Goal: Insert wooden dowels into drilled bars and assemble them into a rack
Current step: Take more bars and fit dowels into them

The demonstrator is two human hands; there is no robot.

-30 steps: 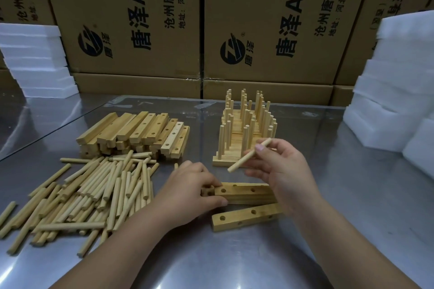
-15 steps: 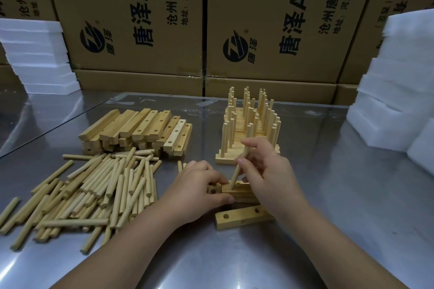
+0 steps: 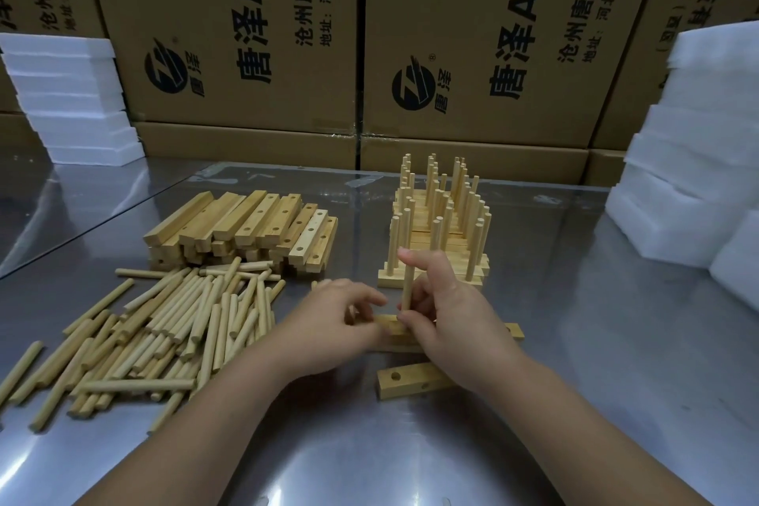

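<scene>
On the shiny metal table (image 3: pixel 575 403), head view, centre: one light wooden drilled bar (image 3: pixel 513 329), lying flat and crosswise.
- Left hand (image 3: pixel 336 320): fingers curled over the bar's left end, gripping it.
- Right hand (image 3: pixel 451 312): thumb and fingers pinch a pale round wooden dowel (image 3: pixel 408 288), held upright, its lower end meeting the bar's top face.
- Second drilled wooden bar (image 3: pixel 404 380): flat on the table just in front of the first, holes showing, untouched.
- Loose pile of wooden dowels (image 3: pixel 164 325): lying flat, left of the hands.
- Stack of drilled wooden bars (image 3: pixel 254 226): behind the pile.
- Stacked finished bars with upright dowels (image 3: pixel 435 242): just behind the right hand.
- White foam slabs: one stack far left (image 3: pixel 74 94), one far right (image 3: pixel 698 136).
- Brown printed cardboard boxes (image 3: pixel 230 33): along the back edge.
</scene>
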